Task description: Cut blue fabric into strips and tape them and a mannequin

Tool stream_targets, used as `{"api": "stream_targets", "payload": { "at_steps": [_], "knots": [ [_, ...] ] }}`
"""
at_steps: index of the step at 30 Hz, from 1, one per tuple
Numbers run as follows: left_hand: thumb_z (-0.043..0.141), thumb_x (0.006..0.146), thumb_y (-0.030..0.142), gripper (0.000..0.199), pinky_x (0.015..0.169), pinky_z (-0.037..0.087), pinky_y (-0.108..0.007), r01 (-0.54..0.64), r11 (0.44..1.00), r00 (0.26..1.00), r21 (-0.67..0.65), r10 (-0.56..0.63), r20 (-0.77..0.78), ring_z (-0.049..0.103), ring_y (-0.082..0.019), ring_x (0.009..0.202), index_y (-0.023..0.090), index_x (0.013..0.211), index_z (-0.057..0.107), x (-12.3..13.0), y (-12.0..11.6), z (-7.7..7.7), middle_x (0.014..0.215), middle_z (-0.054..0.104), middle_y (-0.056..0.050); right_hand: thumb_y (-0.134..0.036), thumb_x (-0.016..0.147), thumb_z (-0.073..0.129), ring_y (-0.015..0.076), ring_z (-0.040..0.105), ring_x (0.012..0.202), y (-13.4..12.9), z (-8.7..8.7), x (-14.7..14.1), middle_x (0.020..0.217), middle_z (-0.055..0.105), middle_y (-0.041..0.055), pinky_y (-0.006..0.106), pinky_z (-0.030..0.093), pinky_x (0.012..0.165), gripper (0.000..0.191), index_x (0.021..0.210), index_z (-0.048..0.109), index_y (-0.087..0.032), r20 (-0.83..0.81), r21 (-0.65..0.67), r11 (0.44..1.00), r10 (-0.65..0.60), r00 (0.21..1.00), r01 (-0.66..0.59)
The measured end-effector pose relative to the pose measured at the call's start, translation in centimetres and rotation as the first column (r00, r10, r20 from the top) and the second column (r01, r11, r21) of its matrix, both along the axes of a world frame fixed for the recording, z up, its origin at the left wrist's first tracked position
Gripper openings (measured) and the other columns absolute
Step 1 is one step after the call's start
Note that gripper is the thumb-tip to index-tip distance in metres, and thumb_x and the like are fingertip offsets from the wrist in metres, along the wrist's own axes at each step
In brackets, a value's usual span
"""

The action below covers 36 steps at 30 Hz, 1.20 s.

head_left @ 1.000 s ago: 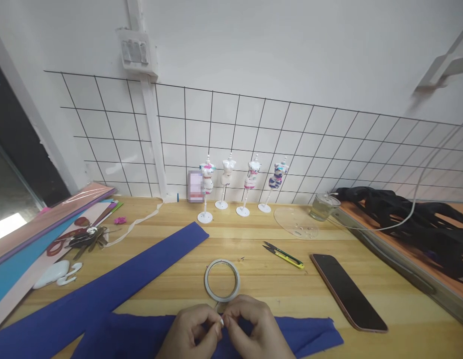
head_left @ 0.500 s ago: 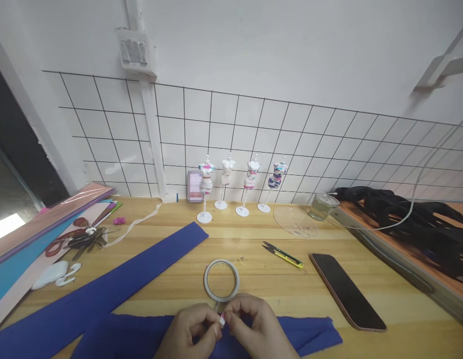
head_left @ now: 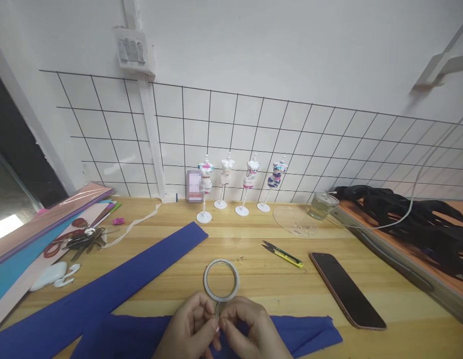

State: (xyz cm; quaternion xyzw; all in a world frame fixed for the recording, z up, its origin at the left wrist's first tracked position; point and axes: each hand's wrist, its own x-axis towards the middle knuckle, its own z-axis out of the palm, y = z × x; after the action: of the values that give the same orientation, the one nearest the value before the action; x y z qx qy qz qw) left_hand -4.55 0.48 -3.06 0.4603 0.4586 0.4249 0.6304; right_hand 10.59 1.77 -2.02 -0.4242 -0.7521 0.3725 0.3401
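My left hand [head_left: 192, 326] and my right hand [head_left: 253, 326] meet at the table's front, fingertips pinched close together. A speck of white shows between them, but most of whatever they grip is hidden. Just beyond my fingers lies a roll of narrow tape [head_left: 206, 281], flat on the wood. Its loose strip [head_left: 218, 306] runs down to my fingertips; which hand grips it I cannot tell. Under both hands spreads a piece of dark blue fabric [head_left: 306, 331]. To the left, a long blue strip of fabric [head_left: 141, 267] slants across the table.
Yellow thread snips [head_left: 287, 257] and a phone [head_left: 347, 291] lie to the right. Several small dress-form stands [head_left: 241, 211] line the wall near a glass cup [head_left: 323, 207]. Keys [head_left: 87, 239], white earbuds [head_left: 54, 275] and coloured sheets [head_left: 18, 264] are at left.
The small white and pink piece between my fingertips is now mostly hidden. My left hand's fingers have risen and curled closer to the right hand's.
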Motion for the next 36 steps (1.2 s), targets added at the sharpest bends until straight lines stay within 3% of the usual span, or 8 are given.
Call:
{"api": "stream_targets", "payload": {
  "at_steps": [8, 15, 20, 24, 28, 32, 34, 36],
  "knots": [
    [0.069, 0.064, 0.036, 0.029, 0.04, 0.047, -0.019, 0.006, 1.0, 0.999, 0.018, -0.007, 0.047, 0.055, -0.008, 0.048, 0.018, 0.07, 0.046, 0.0, -0.1, 0.1, 0.056, 0.056, 0.006, -0.018, 0.079, 0.048, 0.0119, 0.053, 0.062, 0.4, 0.0, 0.4, 0.065, 0.06, 0.0033, 0.02, 0.04, 0.059, 0.018, 0.067, 0.061, -0.013, 0.011, -0.079, 0.996, -0.029, 1.0, 0.029],
    [0.06, 0.063, 0.017, 0.029, 0.041, 0.046, -0.021, 0.061, 0.998, 0.996, -0.012, -0.061, -0.059, 0.057, -0.01, 0.048, 0.016, 0.09, 0.049, 0.0, -0.1, -0.1, 0.058, 0.057, 0.007, -0.019, 0.085, 0.045, 0.0105, 0.054, 0.069, 0.6, 0.8, 1.6, 0.074, 0.058, 0.001, 0.019, 0.039, 0.063, 0.014, 0.077, 0.057, -0.017, 0.082, 0.059, 0.997, 0.043, 0.996, -0.048],
    [0.053, 0.061, 0.012, 0.023, 0.044, 0.043, -0.021, 0.109, 0.987, 0.982, -0.121, -0.126, -0.138, 0.056, -0.009, 0.045, 0.014, 0.084, 0.051, 0.2, -0.2, 0.2, 0.053, 0.056, 0.007, -0.019, 0.087, 0.043, 0.0102, 0.053, 0.07, 0.5, 0.6, 1.8, 0.076, 0.058, 0.0005, 0.019, 0.039, 0.064, 0.014, 0.078, 0.054, -0.019, 0.153, 0.137, 0.984, 0.089, 0.984, -0.11],
    [0.052, 0.061, 0.012, 0.022, 0.047, 0.042, -0.023, 0.148, 0.984, 0.978, -0.102, -0.161, -0.132, 0.055, -0.009, 0.044, 0.016, 0.082, 0.051, -0.1, -0.2, 0.2, 0.052, 0.056, 0.007, -0.02, 0.086, 0.044, 0.0106, 0.052, 0.069, 0.4, 0.7, 1.6, 0.075, 0.058, 0.0008, 0.02, 0.038, 0.063, 0.014, 0.077, 0.055, -0.018, 0.153, 0.137, 0.986, 0.071, 0.986, -0.092],
    [0.056, 0.062, 0.014, 0.026, 0.049, 0.041, -0.023, 0.202, 0.978, 0.974, -0.058, -0.207, -0.093, 0.054, -0.009, 0.045, 0.018, 0.087, 0.051, -0.5, -0.3, 0.2, 0.053, 0.056, 0.007, -0.029, 0.086, 0.047, 0.0118, 0.052, 0.068, 0.5, 1.4, 1.5, 0.071, 0.059, 0.0014, 0.021, 0.038, 0.063, 0.023, 0.073, 0.061, -0.016, -0.004, -0.057, 0.997, 0.05, 0.999, -0.05],
    [0.059, 0.062, 0.017, 0.029, 0.051, 0.04, -0.023, 0.218, 0.974, 0.975, -0.066, -0.221, -0.035, 0.054, -0.009, 0.05, 0.019, 0.091, 0.055, -0.7, -0.4, 0.3, 0.055, 0.053, 0.007, -0.045, 0.084, 0.048, 0.0091, 0.045, 0.056, 0.9, 1.7, 1.7, 0.065, 0.057, 0.0004, 0.02, 0.035, 0.055, 0.037, 0.072, 0.064, -0.014, -0.284, -0.351, 0.92, 0.074, 0.956, -0.175],
    [0.062, 0.061, 0.018, 0.028, 0.051, 0.039, -0.023, 0.254, 0.965, 0.967, -0.062, -0.255, -0.013, 0.053, -0.009, 0.05, 0.019, 0.089, 0.057, -0.9, -0.3, 0.2, 0.055, 0.052, 0.007, -0.048, 0.083, 0.048, 0.0083, 0.043, 0.054, 1.1, 1.6, 1.8, 0.064, 0.055, 0.0001, 0.02, 0.034, 0.053, 0.04, 0.072, 0.065, -0.013, -0.322, -0.375, 0.904, 0.079, 0.943, -0.204],
    [0.061, 0.062, 0.019, 0.028, 0.051, 0.039, -0.023, 0.267, 0.962, 0.964, -0.049, -0.267, -0.005, 0.053, -0.009, 0.05, 0.019, 0.09, 0.056, -0.9, -0.2, 0.1, 0.055, 0.053, 0.007, -0.049, 0.083, 0.047, 0.0087, 0.043, 0.054, 1.3, 1.6, 2.0, 0.063, 0.054, 0.0001, 0.02, 0.034, 0.054, 0.042, 0.071, 0.064, -0.013, -0.295, -0.353, 0.923, 0.048, 0.954, -0.156]
  ]
}}
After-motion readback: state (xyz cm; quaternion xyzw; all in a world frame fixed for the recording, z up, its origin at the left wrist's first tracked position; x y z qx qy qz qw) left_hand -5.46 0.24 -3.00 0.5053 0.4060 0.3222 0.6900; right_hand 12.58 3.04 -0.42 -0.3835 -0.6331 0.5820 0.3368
